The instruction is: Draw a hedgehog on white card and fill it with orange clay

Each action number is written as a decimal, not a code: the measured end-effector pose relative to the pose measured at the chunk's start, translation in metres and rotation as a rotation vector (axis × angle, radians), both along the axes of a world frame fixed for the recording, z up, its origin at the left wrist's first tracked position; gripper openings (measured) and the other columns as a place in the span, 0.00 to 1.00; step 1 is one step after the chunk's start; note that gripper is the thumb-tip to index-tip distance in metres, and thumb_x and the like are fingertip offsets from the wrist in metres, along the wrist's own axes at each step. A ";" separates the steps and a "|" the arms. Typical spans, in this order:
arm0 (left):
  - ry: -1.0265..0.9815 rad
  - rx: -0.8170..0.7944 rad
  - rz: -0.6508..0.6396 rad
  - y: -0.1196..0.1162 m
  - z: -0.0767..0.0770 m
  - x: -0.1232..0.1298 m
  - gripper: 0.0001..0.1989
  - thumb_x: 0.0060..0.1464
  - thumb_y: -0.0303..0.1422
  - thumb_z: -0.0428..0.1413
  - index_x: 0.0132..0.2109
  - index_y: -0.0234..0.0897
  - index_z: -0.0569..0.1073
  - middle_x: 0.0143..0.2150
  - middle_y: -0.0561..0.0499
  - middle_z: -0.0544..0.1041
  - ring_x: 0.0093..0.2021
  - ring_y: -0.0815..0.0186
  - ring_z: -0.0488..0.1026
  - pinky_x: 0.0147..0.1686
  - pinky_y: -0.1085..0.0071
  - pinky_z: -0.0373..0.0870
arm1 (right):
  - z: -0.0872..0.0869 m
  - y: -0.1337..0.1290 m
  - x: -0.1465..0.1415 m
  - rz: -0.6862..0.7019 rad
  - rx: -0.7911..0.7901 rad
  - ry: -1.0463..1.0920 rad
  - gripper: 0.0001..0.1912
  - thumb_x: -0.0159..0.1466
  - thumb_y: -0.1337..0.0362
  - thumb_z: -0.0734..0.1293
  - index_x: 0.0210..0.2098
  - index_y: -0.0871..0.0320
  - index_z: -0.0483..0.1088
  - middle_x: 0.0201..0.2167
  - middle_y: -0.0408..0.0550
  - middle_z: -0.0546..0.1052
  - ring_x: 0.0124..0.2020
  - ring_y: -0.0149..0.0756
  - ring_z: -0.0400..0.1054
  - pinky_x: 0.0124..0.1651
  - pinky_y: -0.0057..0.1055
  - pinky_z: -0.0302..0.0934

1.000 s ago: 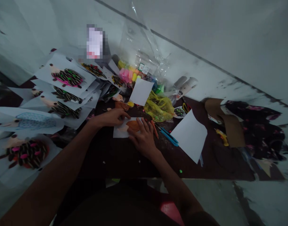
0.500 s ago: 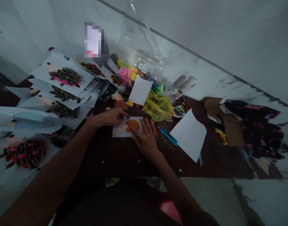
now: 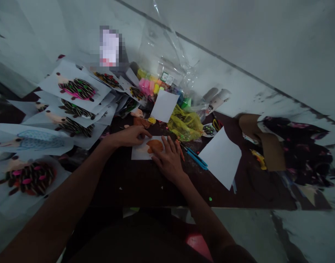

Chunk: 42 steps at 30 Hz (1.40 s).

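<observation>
**Both hands rest on a paper card with an orange clay shape**

The card lies flat on the dark worktop, and the orange clay shape sits on its right part. Compared with the earlier frame, the right hand has moved a little to the left and now covers more of the card. Its fingers are slightly apart and lie flat, and the side of the hand is just against the lower edge of the clay shape. The left hand stays almost in the same place, at the card's upper edge. Its fingers are close together and touch the card, but they clamp nothing that I can see.

The right hand hides the lower right part of the card, so I cannot see the whole outline of the shape. The light is dim, and a pixelated object cannot be read. Just right of the right hand lie an orange strip and blue-handled scissors. Sheets with hedgehog pictures lie to the left, and the left edge of the view cuts them. Dark worktop extends between the card and the near edge, with a small green bead on it.
</observation>
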<state>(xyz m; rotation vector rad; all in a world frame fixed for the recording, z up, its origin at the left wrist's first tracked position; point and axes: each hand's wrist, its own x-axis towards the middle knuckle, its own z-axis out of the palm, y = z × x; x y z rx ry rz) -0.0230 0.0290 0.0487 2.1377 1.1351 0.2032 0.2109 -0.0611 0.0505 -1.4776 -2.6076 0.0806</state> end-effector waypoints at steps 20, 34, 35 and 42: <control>-0.011 0.016 0.008 0.000 -0.003 -0.001 0.26 0.51 0.27 0.52 0.57 0.38 0.78 0.51 0.45 0.79 0.46 0.61 0.75 0.45 0.72 0.69 | 0.004 -0.005 0.014 0.102 0.007 0.019 0.18 0.69 0.56 0.67 0.58 0.39 0.73 0.75 0.43 0.52 0.76 0.50 0.40 0.73 0.55 0.38; -0.013 0.005 0.010 0.000 -0.003 -0.001 0.26 0.52 0.26 0.51 0.58 0.37 0.77 0.53 0.44 0.79 0.46 0.62 0.76 0.45 0.72 0.70 | 0.008 0.003 0.010 0.153 -0.082 0.040 0.16 0.70 0.54 0.66 0.56 0.39 0.76 0.75 0.44 0.51 0.76 0.52 0.40 0.72 0.55 0.39; -0.010 0.008 0.012 -0.001 -0.002 0.000 0.27 0.51 0.25 0.51 0.58 0.37 0.77 0.53 0.44 0.79 0.45 0.62 0.76 0.45 0.72 0.70 | 0.008 0.003 0.009 0.142 -0.092 0.045 0.16 0.70 0.54 0.66 0.55 0.39 0.76 0.75 0.44 0.51 0.76 0.52 0.40 0.72 0.56 0.39; -0.009 0.000 -0.001 -0.001 0.000 0.000 0.28 0.49 0.26 0.51 0.58 0.35 0.77 0.54 0.44 0.78 0.47 0.60 0.76 0.46 0.71 0.70 | 0.012 0.002 0.008 0.098 -0.113 0.126 0.16 0.71 0.55 0.64 0.56 0.42 0.76 0.75 0.44 0.51 0.76 0.49 0.40 0.72 0.53 0.42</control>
